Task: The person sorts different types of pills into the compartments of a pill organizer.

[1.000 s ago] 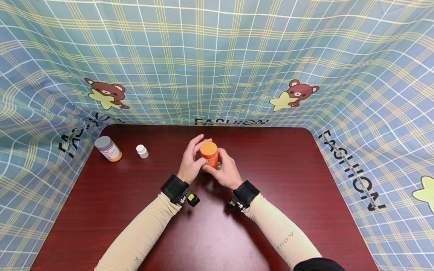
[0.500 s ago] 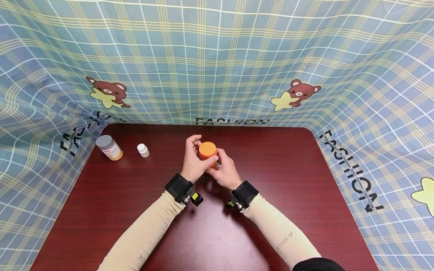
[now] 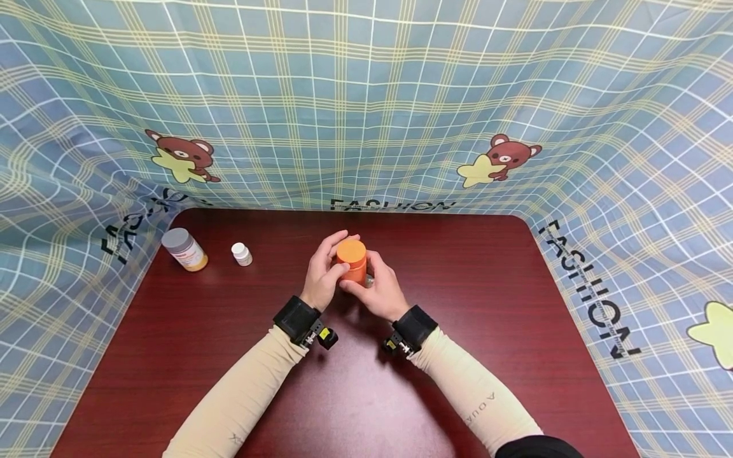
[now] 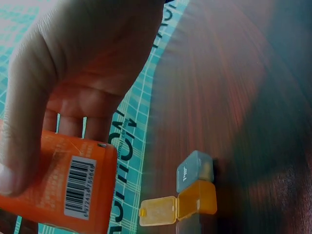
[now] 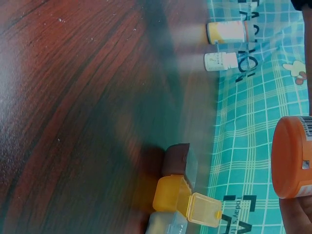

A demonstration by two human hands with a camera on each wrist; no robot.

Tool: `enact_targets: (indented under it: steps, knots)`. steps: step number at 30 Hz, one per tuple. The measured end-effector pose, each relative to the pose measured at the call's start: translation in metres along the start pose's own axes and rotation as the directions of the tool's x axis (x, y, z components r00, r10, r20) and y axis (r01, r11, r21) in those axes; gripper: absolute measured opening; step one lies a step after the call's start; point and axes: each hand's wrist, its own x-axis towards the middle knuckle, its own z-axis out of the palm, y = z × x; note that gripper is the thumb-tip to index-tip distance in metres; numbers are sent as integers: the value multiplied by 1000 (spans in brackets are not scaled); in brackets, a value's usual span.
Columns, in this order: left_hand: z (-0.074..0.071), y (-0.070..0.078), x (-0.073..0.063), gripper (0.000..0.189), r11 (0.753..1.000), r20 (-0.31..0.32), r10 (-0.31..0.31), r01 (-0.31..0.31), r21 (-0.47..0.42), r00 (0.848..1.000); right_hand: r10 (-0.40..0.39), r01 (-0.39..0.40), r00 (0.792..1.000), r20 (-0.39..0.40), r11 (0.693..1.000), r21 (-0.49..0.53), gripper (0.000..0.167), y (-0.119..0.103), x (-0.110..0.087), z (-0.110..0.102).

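Note:
Both hands hold an orange pill bottle (image 3: pixel 351 252) upright over the middle of the table, its flat orange lid facing up. My left hand (image 3: pixel 321 277) grips it high on the left, thumb across the near side and fingers behind. In the left wrist view a barcode shows on the bottle's label (image 4: pixel 80 187). My right hand (image 3: pixel 385 291) holds the bottle lower on the right, with its thumb in front. Below the bottle sits a small pill organizer; its yellow compartment (image 4: pixel 197 197) has its lid flipped open, beside a grey lettered compartment (image 4: pixel 194 170). The hands mostly hide the organizer in the head view.
At the table's far left stand a larger bottle (image 3: pixel 184 249) with a grey cap and a small white bottle (image 3: pixel 242 254). The dark red table (image 3: pixel 487 286) ends at a checked cloth (image 3: pixel 366 127) hung around its back and sides.
My left hand turned rightward around the top of the bottle, thumb crossing the front, then swung back to the left. My right hand stays in place around the bottle.

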Motion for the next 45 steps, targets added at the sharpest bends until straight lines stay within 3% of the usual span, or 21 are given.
enact_targets:
  steps: [6,12,19,24,28,33,38,41,45]
  knots:
    - [0,-4,0,57,999,-91,-6,11,53,996,-16,16,1000,-15,1000,9,59,-4,1,-1]
    - [7,-19,3,59,999,-270,-5,18,46,963,-6,6,1000,-22,1000,12,58,-7,3,-2]
    - [19,-3,4,53,996,-343,34,-4,88,939,6,-6,1000,-26,1000,7,59,-1,2,0]
    - [21,0,3,57,993,-337,21,21,120,941,3,-5,999,-31,999,-46,60,-2,1,0]
    - [19,1,2,64,995,-294,38,-11,94,955,-6,4,999,-33,999,-48,58,-2,1,1]
    - [10,1,0,65,995,-186,96,-91,36,978,5,-5,1000,-23,1000,0,58,-3,2,1]
    - [3,0,0,65,995,-86,86,-89,-33,993,21,-20,1000,-13,999,31,61,-3,2,1]
    - [2,0,-1,59,997,-97,67,-70,-24,993,18,-18,1000,-6,999,42,61,-4,2,2]
    - [4,-2,-1,59,998,-170,58,-57,13,984,20,-19,1000,-17,999,42,59,-3,2,2]
